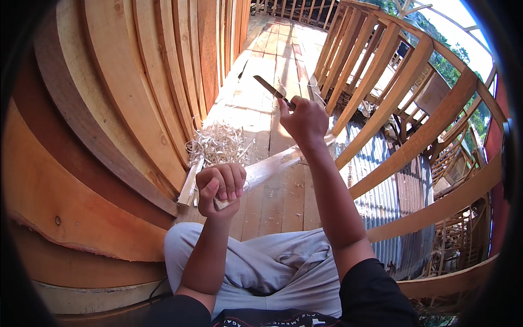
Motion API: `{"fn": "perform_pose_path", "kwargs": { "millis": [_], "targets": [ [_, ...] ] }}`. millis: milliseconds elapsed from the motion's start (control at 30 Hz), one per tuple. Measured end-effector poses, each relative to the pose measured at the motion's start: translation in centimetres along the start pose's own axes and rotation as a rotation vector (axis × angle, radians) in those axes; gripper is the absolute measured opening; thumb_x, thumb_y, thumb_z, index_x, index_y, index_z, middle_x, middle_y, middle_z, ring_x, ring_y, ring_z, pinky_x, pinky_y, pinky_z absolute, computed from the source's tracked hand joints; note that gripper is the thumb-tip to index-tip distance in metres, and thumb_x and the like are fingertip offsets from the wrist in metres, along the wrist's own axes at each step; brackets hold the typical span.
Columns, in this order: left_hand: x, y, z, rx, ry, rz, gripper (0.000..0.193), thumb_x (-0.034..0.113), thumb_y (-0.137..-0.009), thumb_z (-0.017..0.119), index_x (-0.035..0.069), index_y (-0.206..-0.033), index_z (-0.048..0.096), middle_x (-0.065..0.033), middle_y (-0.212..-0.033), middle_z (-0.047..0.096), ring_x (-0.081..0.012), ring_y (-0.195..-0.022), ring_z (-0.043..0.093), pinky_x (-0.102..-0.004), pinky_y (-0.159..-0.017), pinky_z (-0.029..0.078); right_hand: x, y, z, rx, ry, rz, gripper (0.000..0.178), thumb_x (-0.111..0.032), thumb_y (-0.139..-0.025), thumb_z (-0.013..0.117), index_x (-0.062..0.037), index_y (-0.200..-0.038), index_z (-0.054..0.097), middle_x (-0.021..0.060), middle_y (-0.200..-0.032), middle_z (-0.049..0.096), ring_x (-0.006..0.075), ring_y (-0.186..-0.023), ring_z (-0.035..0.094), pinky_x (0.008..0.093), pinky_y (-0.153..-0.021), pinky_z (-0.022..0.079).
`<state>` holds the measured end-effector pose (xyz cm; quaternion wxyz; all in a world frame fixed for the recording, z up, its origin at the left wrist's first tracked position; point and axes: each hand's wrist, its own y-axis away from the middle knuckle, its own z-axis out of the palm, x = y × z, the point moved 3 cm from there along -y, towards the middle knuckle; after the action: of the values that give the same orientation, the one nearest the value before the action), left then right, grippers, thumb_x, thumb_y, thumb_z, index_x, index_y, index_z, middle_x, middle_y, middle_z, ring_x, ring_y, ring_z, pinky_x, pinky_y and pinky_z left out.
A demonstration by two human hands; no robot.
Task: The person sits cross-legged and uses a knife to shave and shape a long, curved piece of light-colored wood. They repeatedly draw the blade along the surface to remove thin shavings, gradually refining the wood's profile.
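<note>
My left hand [222, 188] is closed around the near end of a pale wooden stick [269, 168], whose cut end shows below the fingers. The stick slants away to the right, and its far part passes behind my right wrist. Raised over that far part, my right hand [306, 121] grips a knife [267, 87] by its handle. The knife's dark, narrow blade points up and to the left, apart from the wood. Most of the handle is hidden in my fist.
A heap of curled wood shavings [218, 143] lies left of the stick on the plank floor [283, 199]. Upright boards [125, 92] form a wall close on the left. A slatted wooden railing [397, 136] runs along the right, with corrugated metal sheets [381, 201] beyond it.
</note>
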<state>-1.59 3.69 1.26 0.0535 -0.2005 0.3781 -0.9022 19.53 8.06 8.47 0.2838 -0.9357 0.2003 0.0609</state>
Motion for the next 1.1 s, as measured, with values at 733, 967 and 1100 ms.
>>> {"fn": "perform_pose_path", "kwargs": {
  "millis": [733,967,1100],
  "targets": [
    [-0.5,-0.5,-1.5,0.152,0.013,0.039,0.035,0.019,-0.086,0.047,0.013,-0.054,0.036,-0.0028,-0.049,0.042,-0.0143,-0.047,0.042,-0.0297,-0.053,0.034,9.3,11.0,4.0,-0.345,-0.673,0.036,0.017,-0.018,-0.096,0.062,-0.003,-0.101,0.058,0.0012,-0.068,0.057,0.0059,-0.059,0.043,0.0268,-0.053,0.035],
    [-1.0,-0.1,-0.4,0.198,-0.033,0.066,0.03,0.022,-0.087,0.042,0.016,-0.058,0.035,0.0003,-0.048,0.036,-0.013,-0.044,0.036,-0.0289,-0.053,0.034,7.1,15.3,5.4,-0.328,-0.51,0.298,0.058,-0.047,-0.102,0.031,-0.0039,-0.084,0.066,0.0268,-0.077,0.062,0.0444,-0.077,0.061,0.0495,-0.069,0.046],
    [-0.3,0.1,-0.2,0.15,-0.11,0.019,0.031,0.025,-0.089,0.042,0.018,-0.06,0.034,0.0034,-0.05,0.035,-0.0098,-0.046,0.035,-0.027,-0.058,0.034,3.4,15.1,2.2,-0.387,-0.509,0.202,0.058,-0.046,-0.102,0.033,-0.0014,-0.08,0.063,0.0236,-0.07,0.059,0.0428,-0.071,0.06,0.0491,-0.064,0.044]
  ]
}}
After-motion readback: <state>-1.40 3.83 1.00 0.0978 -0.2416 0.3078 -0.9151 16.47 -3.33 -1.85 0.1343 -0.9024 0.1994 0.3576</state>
